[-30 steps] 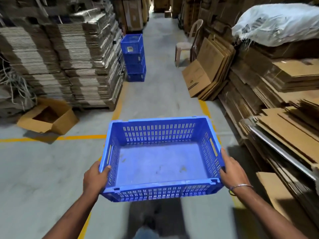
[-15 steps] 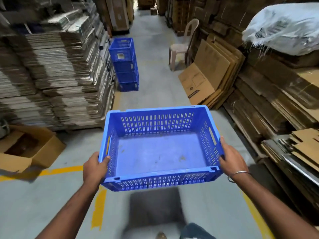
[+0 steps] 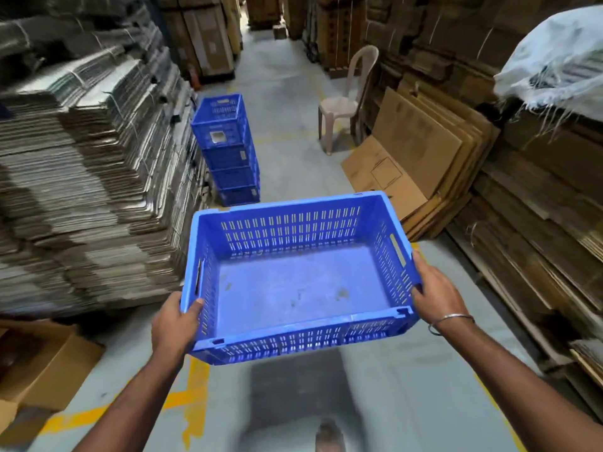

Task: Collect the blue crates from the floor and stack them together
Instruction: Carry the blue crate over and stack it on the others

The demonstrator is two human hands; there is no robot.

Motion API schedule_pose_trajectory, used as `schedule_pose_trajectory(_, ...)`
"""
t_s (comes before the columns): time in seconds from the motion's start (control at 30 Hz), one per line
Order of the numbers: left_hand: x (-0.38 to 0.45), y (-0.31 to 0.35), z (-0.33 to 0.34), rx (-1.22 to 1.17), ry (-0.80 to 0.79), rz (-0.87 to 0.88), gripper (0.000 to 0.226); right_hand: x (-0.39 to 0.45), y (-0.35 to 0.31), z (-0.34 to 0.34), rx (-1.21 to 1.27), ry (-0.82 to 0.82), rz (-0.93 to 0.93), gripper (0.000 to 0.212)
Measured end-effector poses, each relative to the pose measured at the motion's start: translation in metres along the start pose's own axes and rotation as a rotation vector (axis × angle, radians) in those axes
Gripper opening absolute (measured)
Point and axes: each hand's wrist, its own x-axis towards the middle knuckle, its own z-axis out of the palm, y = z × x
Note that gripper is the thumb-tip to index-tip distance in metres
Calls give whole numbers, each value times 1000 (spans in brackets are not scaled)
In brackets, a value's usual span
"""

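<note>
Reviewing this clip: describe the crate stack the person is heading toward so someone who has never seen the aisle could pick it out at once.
Look down the grey concrete aisle to its left side, where tall bundles of flattened cardboard rise. Right against them stands the stack of blue crates, across the aisle from a pale plastic chair. It is the only blue thing on the floor; the held crate is up in both hands.

Both arms reach forward and slightly inward from the bottom corners of the view. The left hand point(image 3: 174, 324) grips the blue crate point(image 3: 303, 288) at its near left corner, thumb hooked over the rim. The right hand point(image 3: 437, 293), a thin bangle on its wrist, clasps the right wall.
</note>
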Motion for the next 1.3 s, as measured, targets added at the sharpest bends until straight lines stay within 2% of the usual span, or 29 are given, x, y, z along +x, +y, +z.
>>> schedule_pose_trajectory(0.13,86,32,18,-27,19,-18,19,100,-24,12,-10,24,-2,83)
schedule_pose_trajectory(0.27,177,51,42,-69,0,-39,35,188,-46,26,-23,40,1,84)
schedule_pose_trajectory(0.57,400,127,111,-63,-36,-37,19,404,-95,73,-28,55,39,87)
schedule_pose_trajectory(0.87,616,204,182,-146,-109,36,41,600,-119,84,-20,84,111,88)
schedule_pose_trajectory(1.03,692,290,227,-150,-96,69,13,721,-112,96,-35,140,102,87)
schedule_pose_trajectory(1.17,770,336,275,-174,-76,50,19,834,-102,103,-14,156,102,89)
schedule_pose_trajectory(1.3,839,390,302,-227,-50,34,14,940,-103,109,-45,129,86,89)
